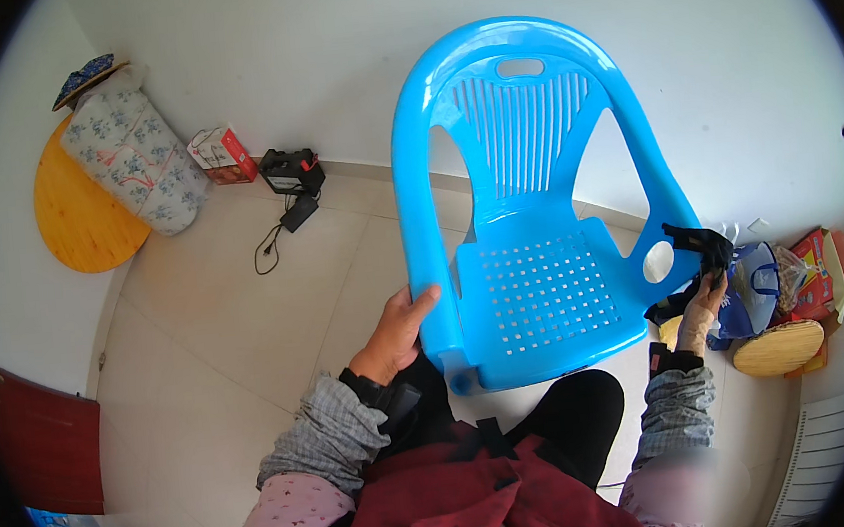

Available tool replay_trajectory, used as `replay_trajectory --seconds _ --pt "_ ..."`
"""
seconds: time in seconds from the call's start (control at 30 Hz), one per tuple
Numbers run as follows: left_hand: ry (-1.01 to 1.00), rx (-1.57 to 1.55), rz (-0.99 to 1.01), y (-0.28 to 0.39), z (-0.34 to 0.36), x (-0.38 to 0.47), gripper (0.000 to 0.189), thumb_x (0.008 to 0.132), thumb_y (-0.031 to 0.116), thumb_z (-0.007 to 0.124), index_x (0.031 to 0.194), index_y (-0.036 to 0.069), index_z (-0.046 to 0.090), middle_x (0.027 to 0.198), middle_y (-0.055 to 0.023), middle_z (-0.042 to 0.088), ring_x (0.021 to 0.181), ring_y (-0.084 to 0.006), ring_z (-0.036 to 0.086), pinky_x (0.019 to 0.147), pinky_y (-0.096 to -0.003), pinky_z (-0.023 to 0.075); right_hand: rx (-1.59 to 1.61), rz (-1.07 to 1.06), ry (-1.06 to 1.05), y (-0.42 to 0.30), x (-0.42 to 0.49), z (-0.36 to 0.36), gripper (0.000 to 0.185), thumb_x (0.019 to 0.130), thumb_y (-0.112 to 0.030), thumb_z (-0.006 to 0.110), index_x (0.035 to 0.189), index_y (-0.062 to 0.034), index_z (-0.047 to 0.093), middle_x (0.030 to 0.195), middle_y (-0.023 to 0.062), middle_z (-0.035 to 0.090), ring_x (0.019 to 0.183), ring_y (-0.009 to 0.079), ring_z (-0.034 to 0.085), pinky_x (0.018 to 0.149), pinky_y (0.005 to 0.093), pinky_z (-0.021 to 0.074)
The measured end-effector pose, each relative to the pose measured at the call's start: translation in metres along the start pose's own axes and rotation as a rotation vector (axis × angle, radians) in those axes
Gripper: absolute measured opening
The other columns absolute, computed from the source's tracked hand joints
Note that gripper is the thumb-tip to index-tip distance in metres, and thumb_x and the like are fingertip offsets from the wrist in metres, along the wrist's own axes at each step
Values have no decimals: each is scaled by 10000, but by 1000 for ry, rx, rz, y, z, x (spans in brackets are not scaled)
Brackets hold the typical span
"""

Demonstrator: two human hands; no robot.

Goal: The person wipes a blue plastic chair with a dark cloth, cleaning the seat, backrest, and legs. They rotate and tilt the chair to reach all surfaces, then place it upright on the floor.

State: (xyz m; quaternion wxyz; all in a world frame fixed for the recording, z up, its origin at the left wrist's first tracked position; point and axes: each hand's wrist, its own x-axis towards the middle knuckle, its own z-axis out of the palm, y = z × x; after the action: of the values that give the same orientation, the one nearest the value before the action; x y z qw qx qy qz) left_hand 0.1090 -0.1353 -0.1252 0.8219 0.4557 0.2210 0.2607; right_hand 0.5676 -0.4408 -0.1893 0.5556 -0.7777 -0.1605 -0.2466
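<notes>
A blue plastic armchair (516, 217) with a slatted back and a seat full of small square holes faces me. My left hand (394, 334) grips the front of its left armrest, thumb on top. At the other armrest, my right hand (704, 306) holds a black cloth (707, 247) against the outer side. The cloth hides part of the fingers and of the armrest. Near the cloth, an oval white patch (659, 261) shows on the right side of the chair. My knees are just below the front edge of the seat.
Against the far wall stand a black battery (292, 171), an adapter with a cord (299, 212) and a red-and-white carton (224, 156). A flowered roll (134, 153) leans on a round wooden board (79, 211). Bags (752, 295) and a wooden stool top (779, 349) sit at right.
</notes>
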Motion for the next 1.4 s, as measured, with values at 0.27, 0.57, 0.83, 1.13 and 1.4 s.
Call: replay_trajectory --seconds 0.27,0.57,0.83,1.13,1.4 --pt "-157 50 -131 -43 -10 -59 612 968 333 660 1411 5 393 1294 -113 553 1136 -239 596 945 -435 540 205 25 -132 34 40 43 480 1025 -298 521 1412 -26 437 1267 206 600 1169 320 571 1005 372 431" --pt "-144 1024 -95 15 -51 -26 526 966 492 599 1076 -19 664 898 -89 713 787 -169 679 701 -307 544 382 131 -235 3 7 36 374 1021 -212 532 1350 -39 494 1163 77 612 1040 198 583 952 317 453" --pt "182 602 224 103 -77 111 573 931 421 688 1310 25 521 1159 -120 631 929 -228 671 826 -385 555 83 223 -518 -5 -249 12 360 942 -171 608 1258 -10 549 1111 154 639 1053 259 608 937 369 478" --pt "173 239 368 80 -59 138 450 942 180 691 1296 -5 482 1126 -176 622 993 -332 677 822 -437 572 237 697 -516 -26 -295 12 435 965 -252 603 1310 -25 466 1115 190 622 1030 287 611 908 372 479" --pt "338 126 465 49 -47 66 408 953 157 672 1292 5 504 1101 -164 617 955 -316 668 814 -432 578 196 677 -708 9 -244 24 500 933 -209 627 1357 -1 462 1119 138 622 1009 239 589 909 346 466"
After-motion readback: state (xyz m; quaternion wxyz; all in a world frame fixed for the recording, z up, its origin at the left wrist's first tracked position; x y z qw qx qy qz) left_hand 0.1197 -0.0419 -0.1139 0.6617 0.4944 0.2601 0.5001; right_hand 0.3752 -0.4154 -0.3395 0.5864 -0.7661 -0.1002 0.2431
